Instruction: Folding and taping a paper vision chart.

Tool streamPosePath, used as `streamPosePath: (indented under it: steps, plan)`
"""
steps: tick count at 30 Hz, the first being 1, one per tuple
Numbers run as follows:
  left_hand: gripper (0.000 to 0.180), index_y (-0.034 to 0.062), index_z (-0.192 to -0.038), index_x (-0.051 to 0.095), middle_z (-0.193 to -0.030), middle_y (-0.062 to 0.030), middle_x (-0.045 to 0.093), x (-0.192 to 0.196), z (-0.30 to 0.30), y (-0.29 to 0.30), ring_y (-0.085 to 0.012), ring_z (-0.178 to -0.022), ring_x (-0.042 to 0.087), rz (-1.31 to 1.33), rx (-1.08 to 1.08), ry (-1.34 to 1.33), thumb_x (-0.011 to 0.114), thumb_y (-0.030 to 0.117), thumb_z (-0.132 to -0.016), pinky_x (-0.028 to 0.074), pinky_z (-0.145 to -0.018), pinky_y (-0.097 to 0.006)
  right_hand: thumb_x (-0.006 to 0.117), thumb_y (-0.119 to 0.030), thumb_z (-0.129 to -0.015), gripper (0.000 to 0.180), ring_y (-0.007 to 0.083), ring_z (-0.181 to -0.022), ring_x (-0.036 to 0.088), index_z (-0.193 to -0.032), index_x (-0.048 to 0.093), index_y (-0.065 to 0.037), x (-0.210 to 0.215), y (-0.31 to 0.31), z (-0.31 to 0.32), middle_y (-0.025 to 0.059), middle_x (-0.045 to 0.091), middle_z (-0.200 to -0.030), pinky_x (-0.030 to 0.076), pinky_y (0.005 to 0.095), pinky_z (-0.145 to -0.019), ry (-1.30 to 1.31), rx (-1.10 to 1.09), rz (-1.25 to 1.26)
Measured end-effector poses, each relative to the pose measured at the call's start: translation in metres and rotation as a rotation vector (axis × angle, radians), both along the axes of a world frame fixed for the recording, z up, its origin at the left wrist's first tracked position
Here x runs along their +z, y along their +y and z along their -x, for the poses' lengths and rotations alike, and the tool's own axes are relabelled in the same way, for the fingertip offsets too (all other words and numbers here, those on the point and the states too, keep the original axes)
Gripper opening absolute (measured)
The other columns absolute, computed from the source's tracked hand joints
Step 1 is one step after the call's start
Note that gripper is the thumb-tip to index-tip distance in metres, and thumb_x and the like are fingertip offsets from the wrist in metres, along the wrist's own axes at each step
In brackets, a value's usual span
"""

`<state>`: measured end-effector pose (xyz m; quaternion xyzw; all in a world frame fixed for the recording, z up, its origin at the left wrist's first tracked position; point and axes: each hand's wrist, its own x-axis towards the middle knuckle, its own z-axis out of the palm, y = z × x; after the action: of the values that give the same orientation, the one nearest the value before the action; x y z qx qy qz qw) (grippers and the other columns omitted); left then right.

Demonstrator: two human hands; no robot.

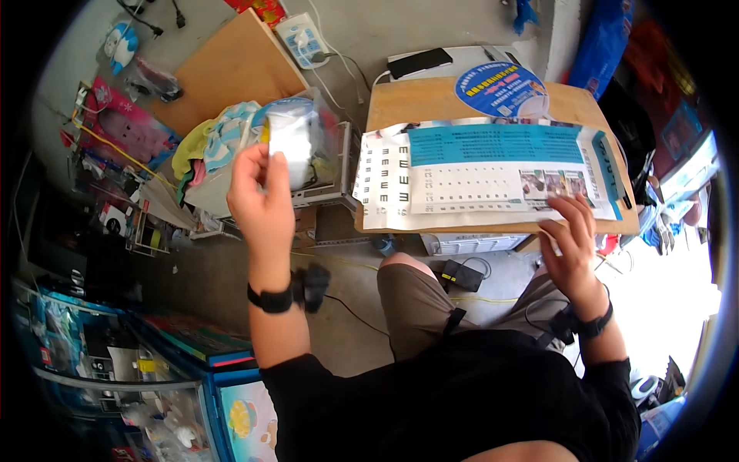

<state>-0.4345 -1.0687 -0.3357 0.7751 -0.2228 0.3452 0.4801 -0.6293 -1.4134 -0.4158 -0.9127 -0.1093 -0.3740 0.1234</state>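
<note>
My left hand point(262, 192) is raised on the left, thumb and fingers pinched on a shiny white flat piece point(291, 150). Glare washes out its surface, so its kind cannot be told. My right hand point(571, 242) hovers at the near right edge of the table with fingers bent and apart, holding nothing. Its fingertips are over or touching an eye chart sheet point(469, 181), white with a teal band; which of the two cannot be told. The sheet lies on a wooden table point(377, 100), with a blue round fan point(504, 88) beyond it.
A black phone point(420, 63) lies behind the tabletop. Left of the table, folded cloths point(223, 142) and a clear plastic bag point(327, 138) are piled before a leaning wooden board point(227, 73). A power strip point(302, 40) sits beside the board. A black adapter point(462, 275) lies on the floor.
</note>
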Motion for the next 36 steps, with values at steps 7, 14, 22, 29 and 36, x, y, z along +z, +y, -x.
streamPosePath:
  steps: [7,14,22,29,36]
  plan:
    - [0.017,-0.0038,-0.101,0.06,-0.087,-0.0097,0.07,-0.006,0.098,-0.07,-0.0104,-0.079,0.065,-0.001,-0.396,0.296,0.066,0.007,-0.09,0.051,-0.072,-0.025,0.074,-0.039,-0.074,0.057,0.0324,-0.137,0.038,-0.125,0.064,-0.013,0.042,0.063,-0.018,0.0138,0.045,-0.147,0.023,0.056,-0.114,-0.137,0.211,0.075]
    - [0.019,-0.0044,-0.101,0.061,-0.086,-0.0123,0.071,-0.018,0.123,-0.101,-0.0146,-0.077,0.068,-0.056,-0.51,0.27,0.067,0.009,-0.089,0.053,-0.071,-0.027,0.063,-0.047,-0.083,0.065,0.0353,-0.143,0.027,-0.132,0.056,-0.006,0.04,0.056,-0.004,0.0168,0.033,-0.154,0.009,0.0592,-0.115,-0.048,0.105,-0.022]
    - [0.019,-0.0035,-0.1,0.062,-0.084,-0.0131,0.07,-0.023,0.131,-0.115,-0.0177,-0.072,0.068,-0.177,-0.552,0.151,0.068,0.009,-0.087,0.053,-0.067,-0.028,0.079,-0.008,-0.071,0.034,0.0375,-0.125,0.048,-0.102,0.064,-0.007,0.053,0.025,-0.003,0.016,0.051,-0.135,0.036,0.0503,-0.104,-0.333,-0.013,-0.364]
    - [0.033,-0.0041,-0.112,0.057,-0.092,-0.0099,0.072,-0.031,0.145,-0.122,-0.0121,-0.08,0.066,-0.279,-0.751,0.32,0.072,0.013,-0.088,0.051,-0.075,-0.025,0.07,-0.002,-0.08,0.008,0.0227,-0.098,0.061,-0.084,0.064,0.0,0.058,-0.002,-0.009,0.0096,0.064,-0.103,0.046,0.0302,-0.087,-0.191,0.15,-0.801]
    - [0.034,0.0013,-0.11,0.063,-0.089,-0.0058,0.074,-0.05,0.152,-0.134,-0.0134,-0.08,0.07,-0.388,-1.21,0.601,0.076,0.017,-0.083,0.052,-0.074,-0.027,0.066,0.0,-0.083,0.01,0.0159,-0.086,0.055,-0.085,0.056,0.002,0.038,-0.035,0.019,0.0073,0.057,-0.087,0.043,0.0284,-0.082,-0.043,0.101,-0.775]
